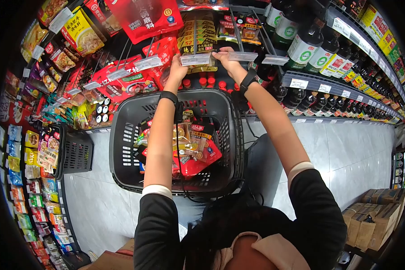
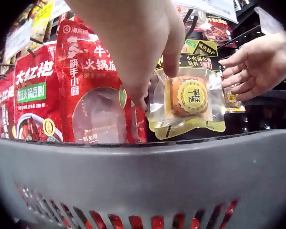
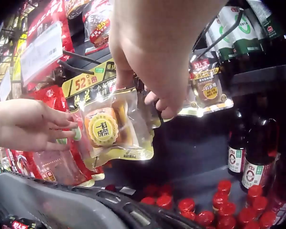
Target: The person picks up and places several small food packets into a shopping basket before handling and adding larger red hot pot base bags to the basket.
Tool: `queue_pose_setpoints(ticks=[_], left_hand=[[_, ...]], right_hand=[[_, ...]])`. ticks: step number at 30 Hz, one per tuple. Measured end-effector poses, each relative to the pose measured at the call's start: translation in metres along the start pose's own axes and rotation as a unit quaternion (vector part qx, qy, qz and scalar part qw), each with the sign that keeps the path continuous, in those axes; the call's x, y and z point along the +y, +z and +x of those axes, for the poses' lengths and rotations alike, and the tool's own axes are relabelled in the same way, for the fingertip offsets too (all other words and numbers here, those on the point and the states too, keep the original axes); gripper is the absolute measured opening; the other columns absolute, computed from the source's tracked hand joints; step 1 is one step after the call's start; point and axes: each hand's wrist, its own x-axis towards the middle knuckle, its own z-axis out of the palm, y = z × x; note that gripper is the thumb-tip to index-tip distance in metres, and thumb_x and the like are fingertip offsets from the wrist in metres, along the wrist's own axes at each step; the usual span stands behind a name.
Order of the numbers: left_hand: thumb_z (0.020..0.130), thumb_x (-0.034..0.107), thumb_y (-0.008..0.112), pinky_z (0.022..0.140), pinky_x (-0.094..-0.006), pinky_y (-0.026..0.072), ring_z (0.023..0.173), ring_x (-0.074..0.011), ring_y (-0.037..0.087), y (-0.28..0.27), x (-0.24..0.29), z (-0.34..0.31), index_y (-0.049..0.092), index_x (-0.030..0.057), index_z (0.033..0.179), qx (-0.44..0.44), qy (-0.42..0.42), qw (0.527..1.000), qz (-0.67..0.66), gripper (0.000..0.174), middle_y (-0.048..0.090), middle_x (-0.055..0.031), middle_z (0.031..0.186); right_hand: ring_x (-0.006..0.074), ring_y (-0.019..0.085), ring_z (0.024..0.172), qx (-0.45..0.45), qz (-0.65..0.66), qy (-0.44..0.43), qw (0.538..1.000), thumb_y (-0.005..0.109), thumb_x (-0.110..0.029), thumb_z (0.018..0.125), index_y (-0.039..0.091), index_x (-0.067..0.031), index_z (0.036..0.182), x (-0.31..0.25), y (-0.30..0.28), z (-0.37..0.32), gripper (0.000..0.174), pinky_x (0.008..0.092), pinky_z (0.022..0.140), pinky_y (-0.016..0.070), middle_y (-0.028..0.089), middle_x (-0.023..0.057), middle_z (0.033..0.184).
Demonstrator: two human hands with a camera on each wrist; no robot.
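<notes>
Hotpot-base packet, yellow and black with a clear front, hangs below a price label between the left hand and right hand, both with fingers loosely extended, contact unclear, beside a red hotpot-base pouch and beyond the grey shopping basket.

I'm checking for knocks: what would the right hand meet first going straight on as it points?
Probably the packet with the large round yellow label: in the left wrist view, the right hand points at its edge, though depth and contact are unclear.
</notes>
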Motion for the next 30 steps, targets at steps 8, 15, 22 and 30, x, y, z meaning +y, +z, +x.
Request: queue_pose_setpoints(ticks=[8, 15, 22, 30], left_hand=[[0.077, 0.008, 0.058, 0.077, -0.0278, 0.0435, 0.088, -0.0174, 0.056, 0.000, 0.006, 0.008, 0.046, -0.0023, 0.108, -0.064, -0.008, 0.997, 0.034, 0.035, 0.059, -0.0101, 0.094], [0.089, 0.025, 0.047, 0.072, -0.0277, 0.0436, 0.082, -0.0117, 0.054, 0.005, 0.032, -0.022, 0.057, 0.0030, 0.101, -0.050, -0.108, 0.991, -0.055, 0.027, 0.059, -0.0049, 0.095], [0.090, 0.031, 0.045, 0.073, -0.0296, 0.0434, 0.084, -0.0167, 0.056, 0.015, 0.016, -0.014, 0.057, 0.0004, 0.098, 0.007, -0.015, 0.999, -0.031, 0.034, 0.060, -0.0093, 0.094], [0.081, 0.053, 0.045, 0.075, -0.0417, 0.0438, 0.090, -0.0376, 0.056, 0.026, 0.042, -0.029, 0.060, 0.0071, 0.096, 0.153, -0.055, 0.962, 0.219, 0.051, 0.060, -0.0224, 0.090]], right_hand=[[0.0187, 0.051, 0.093, -0.065, 0.017, 0.055, 0.996, 0.071, -0.034, 0.070, 0.042, -0.0031, 0.114, -0.024, 0.011, -0.026, 0.061, 0.0320, 0.081, 0.0400, 0.054, 0.0102, 0.096], [0.0110, 0.057, 0.069, -0.105, 0.148, 0.064, 0.981, 0.069, -0.025, 0.075, 0.061, 0.0022, 0.089, -0.042, 0.026, -0.040, 0.032, 0.0257, 0.063, 0.0461, 0.062, 0.0052, 0.080], [0.0153, 0.059, 0.066, -0.047, 0.102, 0.010, 0.994, 0.069, -0.029, 0.074, 0.062, 0.0052, 0.082, -0.005, 0.036, -0.022, 0.036, 0.0301, 0.061, 0.0447, 0.063, 0.0074, 0.075], [0.0234, 0.063, 0.071, 0.049, -0.119, 0.000, 0.992, 0.064, -0.030, 0.073, 0.062, 0.0040, 0.082, -0.016, 0.038, -0.031, 0.036, 0.0320, 0.061, 0.0452, 0.063, 0.0175, 0.073]])
